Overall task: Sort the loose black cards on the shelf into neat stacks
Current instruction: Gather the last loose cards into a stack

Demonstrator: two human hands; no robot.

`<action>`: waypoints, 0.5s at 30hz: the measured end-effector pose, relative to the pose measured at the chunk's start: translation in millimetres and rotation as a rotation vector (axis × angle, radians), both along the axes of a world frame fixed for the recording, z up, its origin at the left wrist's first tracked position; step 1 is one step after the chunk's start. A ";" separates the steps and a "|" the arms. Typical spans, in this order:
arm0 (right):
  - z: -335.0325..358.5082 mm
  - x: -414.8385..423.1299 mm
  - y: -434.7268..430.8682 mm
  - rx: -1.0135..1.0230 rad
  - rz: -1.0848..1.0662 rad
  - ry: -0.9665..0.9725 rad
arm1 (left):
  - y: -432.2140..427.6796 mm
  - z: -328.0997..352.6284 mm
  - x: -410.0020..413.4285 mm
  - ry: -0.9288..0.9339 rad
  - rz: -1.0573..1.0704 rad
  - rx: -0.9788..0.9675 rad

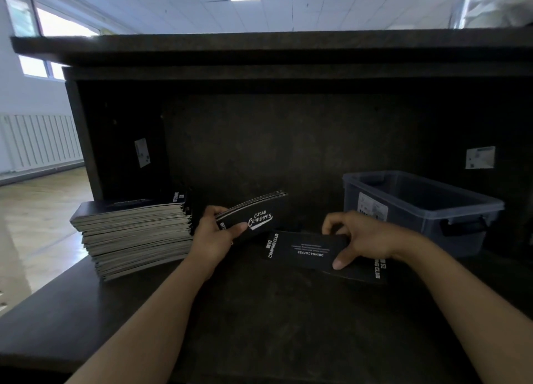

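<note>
On the dark shelf (259, 326), the left hand (215, 235) grips a small bundle of black cards (259, 214), tilted up off the surface, just right of a tall stack (135, 233) of the same cards. Near it, the right hand (362, 235) pinches a loose card (305, 249) across its long edges, thumb on the near edge. That card overlaps a second card (373, 272), and a translucent plastic bin (418, 207) stands behind.
</note>
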State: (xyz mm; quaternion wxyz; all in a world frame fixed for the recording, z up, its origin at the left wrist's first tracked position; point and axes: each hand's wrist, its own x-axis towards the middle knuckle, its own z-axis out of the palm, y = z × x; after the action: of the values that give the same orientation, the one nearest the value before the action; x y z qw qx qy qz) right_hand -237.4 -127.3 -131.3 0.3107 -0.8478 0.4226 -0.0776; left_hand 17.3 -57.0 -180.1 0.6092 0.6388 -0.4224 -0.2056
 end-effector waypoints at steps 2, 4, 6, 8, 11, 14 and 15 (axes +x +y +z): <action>0.6 -0.3 -0.7 -0.050 0.014 -0.067 | -1.7 -1.8 0.8 0.045 -0.014 0.006; 1.0 -1.4 -2.1 -0.095 0.006 -0.099 | -2.7 -3.0 1.6 0.066 0.003 0.003; 0.7 -2.6 -3.8 -0.115 0.007 -0.101 | -2.8 -2.9 2.7 0.059 0.039 0.000; 2.0 -3.6 -3.9 -0.133 0.014 -0.103 | -1.8 -2.2 2.2 0.011 0.046 0.018; 4.7 -4.7 -2.6 -0.166 0.003 -0.140 | -0.3 -3.0 -1.1 -0.088 -0.038 0.072; 3.6 -3.4 -3.4 -0.202 -0.011 -0.135 | 1.0 -2.7 -4.9 -0.116 -0.182 0.096; 2.3 -2.4 -4.5 -0.221 -0.016 -0.124 | 1.4 -1.7 -5.9 -0.113 -0.218 0.099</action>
State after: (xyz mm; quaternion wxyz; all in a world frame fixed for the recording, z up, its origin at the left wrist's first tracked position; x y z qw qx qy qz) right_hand -239.8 -131.9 -129.0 0.2403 -0.8670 0.3983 -0.1787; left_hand 11.4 -55.6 -181.8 0.5263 0.6290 -0.5122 -0.2549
